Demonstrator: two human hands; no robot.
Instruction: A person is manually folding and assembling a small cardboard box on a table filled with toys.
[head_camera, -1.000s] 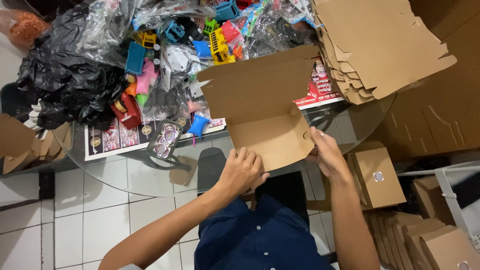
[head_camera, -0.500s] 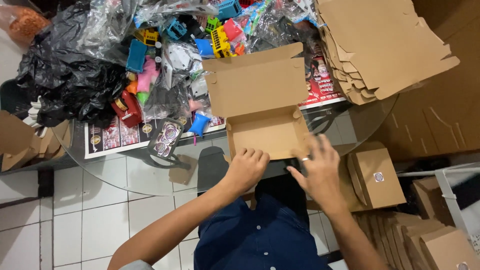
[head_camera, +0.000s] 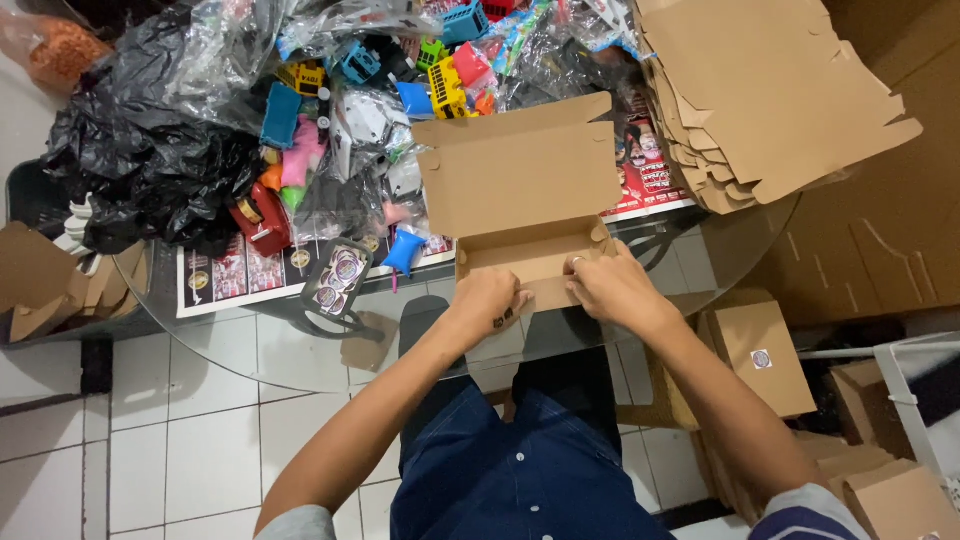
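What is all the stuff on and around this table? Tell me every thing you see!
cardboard box: one, brown, lid open, at the table's near edge
glass table: one, clear, round
flat cardboard blanks: a stack, brown, table's right side
plastic toys: many, blue, yellow, pink, red, bagged in clear plastic, behind the box
black bags: a heap, table's left
printed sheets: several, red and white, under the toys
closed boxes: several, brown, floor on the right
cardboard scraps: brown, far left
floor tiles: white
left hand: on the box's front wall
right hand: on the box's front wall
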